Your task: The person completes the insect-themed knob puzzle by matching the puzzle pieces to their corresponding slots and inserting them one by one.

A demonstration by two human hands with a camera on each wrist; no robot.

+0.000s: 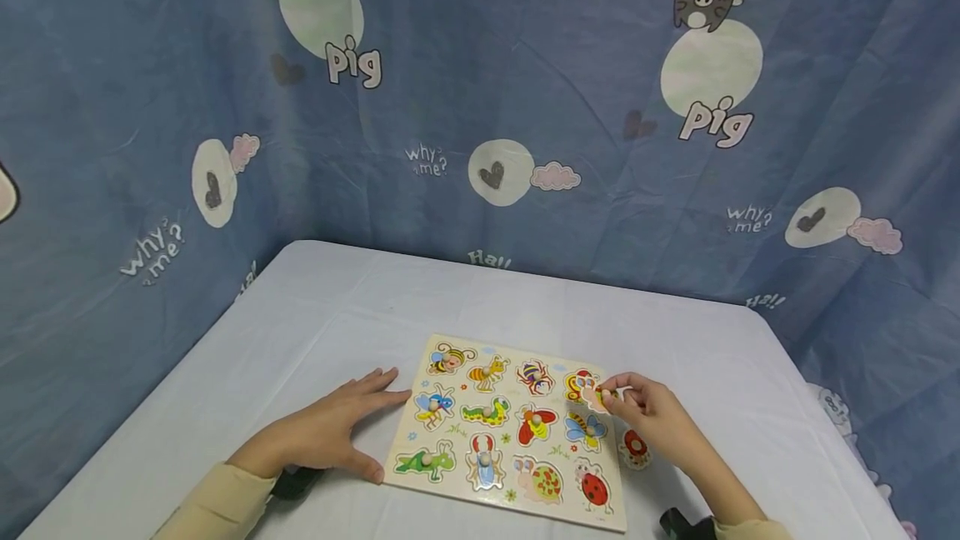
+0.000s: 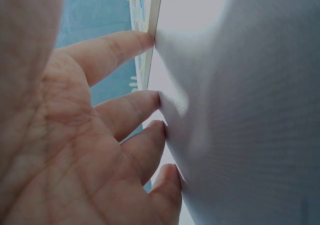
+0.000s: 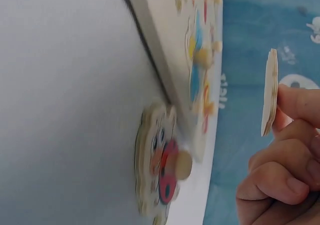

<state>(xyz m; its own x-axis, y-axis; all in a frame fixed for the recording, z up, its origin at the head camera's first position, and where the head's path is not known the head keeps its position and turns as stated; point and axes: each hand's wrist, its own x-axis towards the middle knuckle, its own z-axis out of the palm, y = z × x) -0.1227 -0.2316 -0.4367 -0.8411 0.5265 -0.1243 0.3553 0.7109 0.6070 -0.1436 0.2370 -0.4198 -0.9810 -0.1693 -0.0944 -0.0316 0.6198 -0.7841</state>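
Observation:
A wooden knob puzzle board point(image 1: 507, 443) with insect pictures lies flat on the white table. My left hand point(image 1: 337, 423) is at its left edge, fingers spread and fairly straight; the left wrist view shows the index fingertip point(image 2: 146, 40) at the board's side. Over the board's far right corner, my right hand point(image 1: 651, 415) pinches a puzzle piece point(image 1: 595, 398) between thumb and fingers. This piece has a pinkish face and overlaps the butterfly picture in the head view. From the right wrist, the piece point(image 3: 270, 92) appears edge-on, raised above the board.
A red ladybug piece point(image 1: 634, 448) with a round knob lies on the table, right beside the board's right edge. The snail point(image 1: 538, 480) and ladybug point(image 1: 594, 488) places show no knobs. A blue patterned curtain point(image 1: 480, 90) hangs behind the table.

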